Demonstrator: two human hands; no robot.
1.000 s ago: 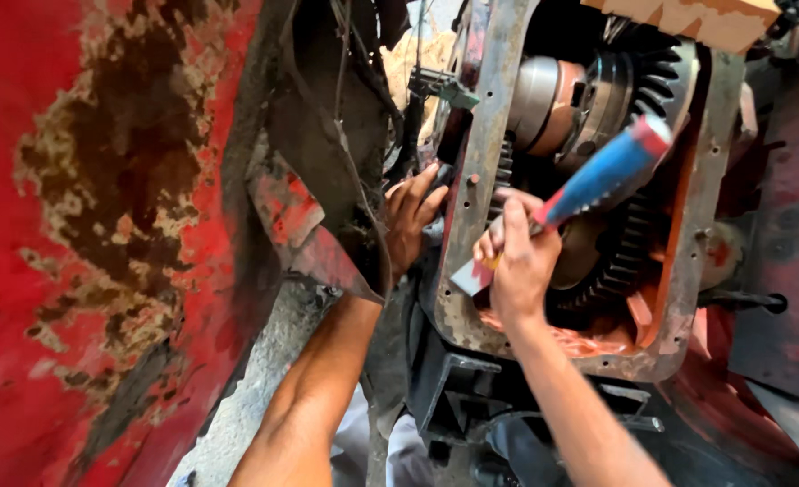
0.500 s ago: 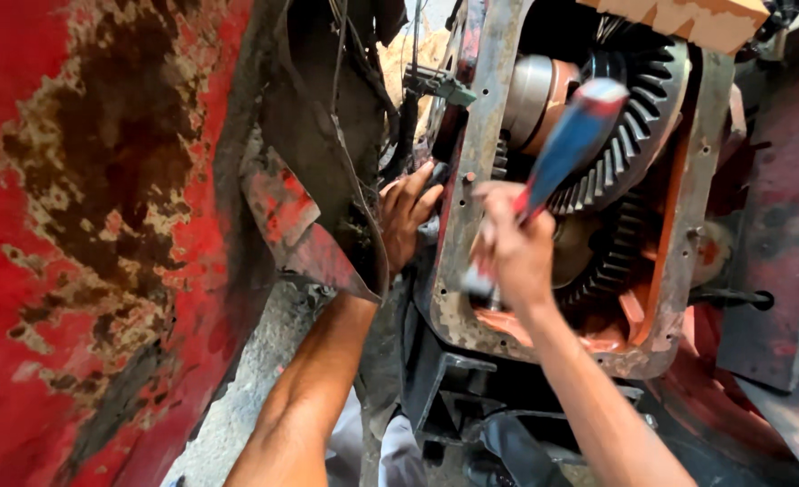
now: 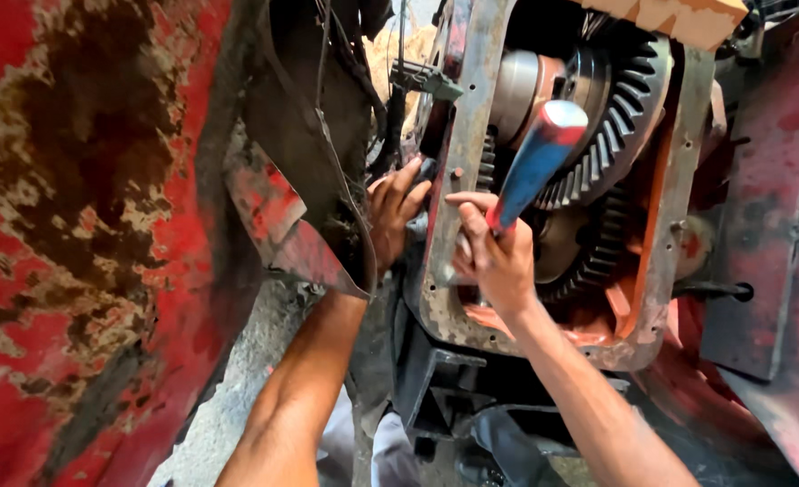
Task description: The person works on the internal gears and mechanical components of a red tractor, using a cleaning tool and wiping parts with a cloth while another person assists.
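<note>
We see one head view only, looking down and forward from close above the open gear housing (image 3: pixel 543 189). The red rusted panel (image 3: pixel 66 243) fills the frame left of the housing; both forearms enter from below it.

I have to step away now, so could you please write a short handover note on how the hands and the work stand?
Right hand: closed on a hammer with a blue and red handle, head down at the housing rim.
Left hand: fingers on the housing's outer left edge; its grip cannot be made out.
Things: the open housing shows a large ring gear and a smaller gear below it.
Done: cover off, gears exposed.
Left: gears are in place in the housing.
</note>
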